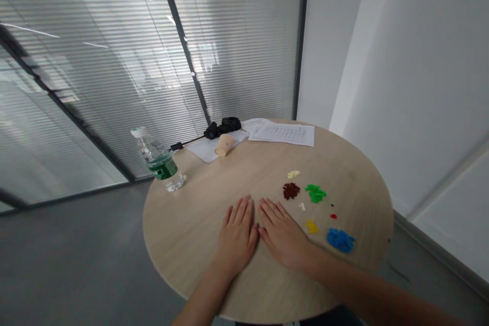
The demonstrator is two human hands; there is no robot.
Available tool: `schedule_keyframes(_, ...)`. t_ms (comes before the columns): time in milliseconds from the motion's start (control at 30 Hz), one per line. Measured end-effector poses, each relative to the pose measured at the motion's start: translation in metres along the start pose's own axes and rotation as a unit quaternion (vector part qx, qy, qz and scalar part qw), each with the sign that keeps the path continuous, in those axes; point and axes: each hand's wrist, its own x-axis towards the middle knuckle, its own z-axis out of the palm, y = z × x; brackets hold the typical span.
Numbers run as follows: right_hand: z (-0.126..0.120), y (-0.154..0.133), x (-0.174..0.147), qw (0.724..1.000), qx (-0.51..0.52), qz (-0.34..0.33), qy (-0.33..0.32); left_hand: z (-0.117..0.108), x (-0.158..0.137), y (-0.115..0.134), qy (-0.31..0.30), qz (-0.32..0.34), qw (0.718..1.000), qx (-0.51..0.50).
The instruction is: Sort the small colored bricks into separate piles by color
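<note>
My left hand [237, 237] lies flat on the round wooden table [183, 229], palm down, holding nothing. Beside it my right hand [281, 234] rests flat too, its thumb close to or touching the left thumb. To the right of my right hand are small piles of tiny coloured pieces: dark red pieces [291, 191], green pieces [315, 193], yellow pieces [311, 226], blue pieces [341, 240] and cream pieces [294, 174]. A few white pieces [302, 207] and red pieces [333, 216] lie between them. The pieces are too small to tell their exact kind.
A clear water bottle [162, 165] with a green label stands at the table's left edge. Toward the back are a tan paper cup [224, 145] lying tilted, a black bundle with a cable [225, 126], and printed sheets [284, 134]. Glass panels with blinds [244, 61] rise behind.
</note>
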Motion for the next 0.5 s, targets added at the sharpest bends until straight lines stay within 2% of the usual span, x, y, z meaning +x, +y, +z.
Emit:
schedule_keyframes(133, -0.0034, 0.0084, -0.0021, 1.0, -0.015, 0.004, -0.006, -0.0036, -0.0005, 0.0042, -0.028, 0.002, 1.0, 0.002)
schedule_keyframes(300, -0.0015, 0.0104, -0.0024, 1.0, -0.022, 0.012, -0.005, -0.0027, -0.0022, 0.0058, -0.021, 0.005, 1.0, -0.005)
schedule_keyframes(500, 0.0024, 0.0121, -0.0022, 0.999, -0.034, 0.014, -0.01, -0.0066, -0.0024, 0.0087, -0.044, -0.003, 0.999, -0.015)
